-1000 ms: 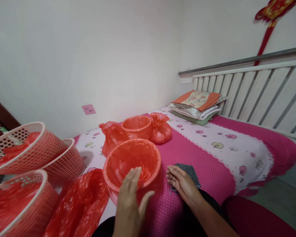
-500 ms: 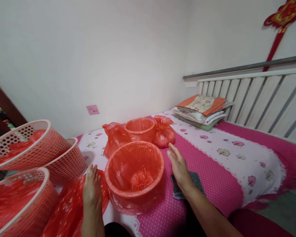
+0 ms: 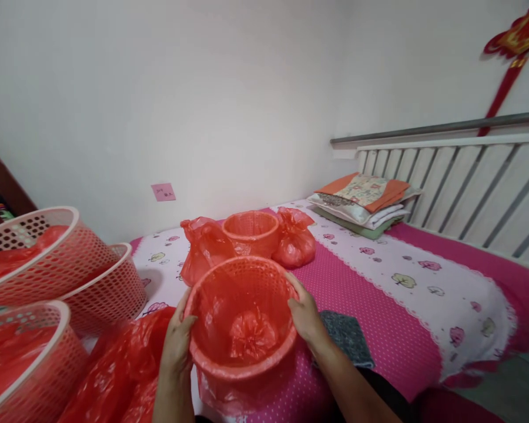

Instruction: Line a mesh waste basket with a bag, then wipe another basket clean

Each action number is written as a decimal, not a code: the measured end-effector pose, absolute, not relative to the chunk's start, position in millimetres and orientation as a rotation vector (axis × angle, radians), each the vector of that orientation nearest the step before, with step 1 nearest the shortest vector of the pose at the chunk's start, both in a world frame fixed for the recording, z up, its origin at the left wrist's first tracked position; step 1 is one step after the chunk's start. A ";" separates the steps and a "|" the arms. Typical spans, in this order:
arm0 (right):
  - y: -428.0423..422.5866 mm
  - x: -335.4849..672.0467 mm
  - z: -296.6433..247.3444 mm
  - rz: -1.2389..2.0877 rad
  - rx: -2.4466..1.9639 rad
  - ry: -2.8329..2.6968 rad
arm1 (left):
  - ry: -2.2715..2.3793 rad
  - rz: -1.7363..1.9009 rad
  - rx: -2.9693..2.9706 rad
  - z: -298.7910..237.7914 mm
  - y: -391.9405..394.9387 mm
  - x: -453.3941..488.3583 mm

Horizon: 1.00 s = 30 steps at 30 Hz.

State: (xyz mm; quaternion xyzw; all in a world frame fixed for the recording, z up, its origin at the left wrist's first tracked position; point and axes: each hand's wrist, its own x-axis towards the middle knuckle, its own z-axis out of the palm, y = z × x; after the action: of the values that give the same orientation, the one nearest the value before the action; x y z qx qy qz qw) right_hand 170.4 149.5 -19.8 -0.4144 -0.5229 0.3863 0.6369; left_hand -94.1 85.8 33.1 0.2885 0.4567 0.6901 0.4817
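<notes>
An orange mesh basket (image 3: 242,276) lined with a red plastic bag sits on the pink bedspread right in front of me. My left hand (image 3: 177,341) grips its left rim and my right hand (image 3: 303,312) grips its right side, fingers curled round the wall. A knotted red bag (image 3: 252,333) lies at the bottom inside. A second, smaller orange basket (image 3: 251,231) stands behind it, between two tied red bags (image 3: 203,247) (image 3: 296,239).
Three white mesh baskets (image 3: 53,264) with red liners lie at the left. Loose red plastic (image 3: 119,370) lies by my left arm. A grey cloth (image 3: 348,338) lies right of my right wrist. Folded bedding (image 3: 364,197) is stacked by the slatted rail (image 3: 458,176).
Both hands have closed in from either side and taken hold of the near orange basket; earlier the left lay on the red plastic and the right hovered open beside the basket.
</notes>
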 end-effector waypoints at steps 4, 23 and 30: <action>140.5 171.1 -21.3 0.926 -0.914 -1.132 | 1.091 1.693 0.665 35.0 81.0 -88.6; 98.0 178.5 -2.3 0.877 -1.078 -1.171 | 1.029 1.668 0.622 42.0 56.8 -84.1; 113.0 179.2 -6.8 0.906 -1.057 -1.135 | 1.202 1.650 0.642 26.9 72.3 -86.1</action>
State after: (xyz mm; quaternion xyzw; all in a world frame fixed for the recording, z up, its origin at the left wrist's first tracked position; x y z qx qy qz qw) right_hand 179.2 113.0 -6.8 -0.4602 -0.4941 0.3943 0.6233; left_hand -86.1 72.3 26.9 0.2631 0.4927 0.6764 0.4801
